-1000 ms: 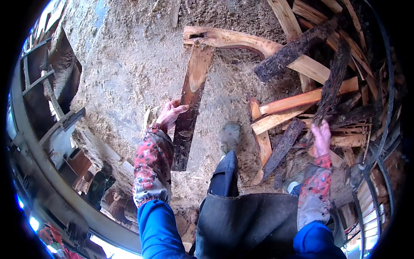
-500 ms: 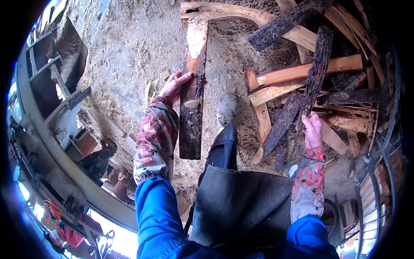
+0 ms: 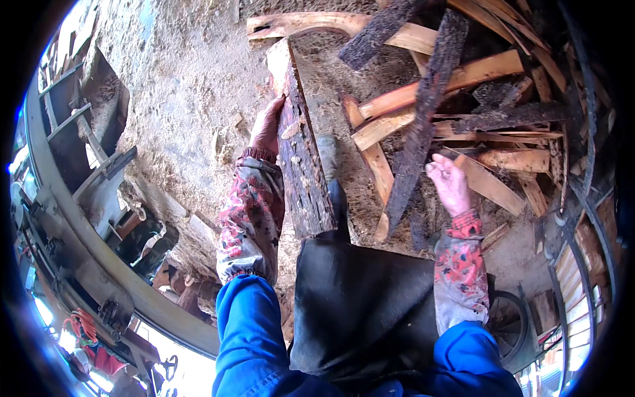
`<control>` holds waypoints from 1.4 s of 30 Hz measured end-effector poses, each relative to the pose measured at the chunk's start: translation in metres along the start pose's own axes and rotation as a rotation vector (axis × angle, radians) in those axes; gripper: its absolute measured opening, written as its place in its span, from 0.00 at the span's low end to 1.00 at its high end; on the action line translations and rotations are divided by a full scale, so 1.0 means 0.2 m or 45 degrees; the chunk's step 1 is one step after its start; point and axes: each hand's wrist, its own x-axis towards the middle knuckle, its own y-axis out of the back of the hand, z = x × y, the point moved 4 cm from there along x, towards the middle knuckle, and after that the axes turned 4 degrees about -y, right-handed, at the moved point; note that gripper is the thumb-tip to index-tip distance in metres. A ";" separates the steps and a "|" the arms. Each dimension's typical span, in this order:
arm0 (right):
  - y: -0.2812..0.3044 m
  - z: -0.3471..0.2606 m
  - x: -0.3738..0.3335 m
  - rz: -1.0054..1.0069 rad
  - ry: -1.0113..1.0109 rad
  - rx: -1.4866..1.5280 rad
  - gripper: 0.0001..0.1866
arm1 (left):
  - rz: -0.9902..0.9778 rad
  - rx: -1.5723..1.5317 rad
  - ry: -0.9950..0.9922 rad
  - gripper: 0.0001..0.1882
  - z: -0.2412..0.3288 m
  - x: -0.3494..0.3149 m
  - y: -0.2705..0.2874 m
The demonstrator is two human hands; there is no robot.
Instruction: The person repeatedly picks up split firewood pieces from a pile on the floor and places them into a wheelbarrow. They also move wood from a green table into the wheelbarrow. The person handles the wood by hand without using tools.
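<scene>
My left hand [image 3: 266, 129] grips the side of a long bark-covered wood slab [image 3: 301, 159]; its thumb lies along the edge and the other fingers are hidden. The slab's far end shows pale bare wood, while its near end reaches the dark apron [image 3: 364, 311]. Over at the woodpile, my right hand [image 3: 450, 184] is open, fingers loosely bent, with nothing in it. Just left of that hand, a long dark bark strip [image 3: 423, 126] lies slanted across the pile, partly blurred.
Split pale and reddish wood pieces [image 3: 463, 76] are heaped at the right. A curved plank [image 3: 324, 23] lies beyond the slab on the debris-strewn ground [image 3: 178, 86]. A curved metal beam [image 3: 112, 245] runs along the left. Dark hoses or bars [image 3: 592, 218] stand at far right.
My right hand has let go of the dark bark strip, which now lies on the pile. The slab in my left hand has tilted and rolled, showing more rough bark.
</scene>
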 end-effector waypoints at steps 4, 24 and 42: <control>-0.06 -0.23 -0.19 -0.197 -0.010 0.244 0.18 | -0.008 0.016 0.021 0.13 -0.04 0.02 -0.12; 0.06 -0.33 -0.71 -0.378 0.057 -0.028 0.28 | -0.049 0.287 -0.184 0.14 -0.43 -0.50 -1.00; 0.02 0.28 -0.75 -0.011 -0.059 0.292 0.24 | -0.506 0.766 -0.216 0.22 -0.84 -0.42 -1.35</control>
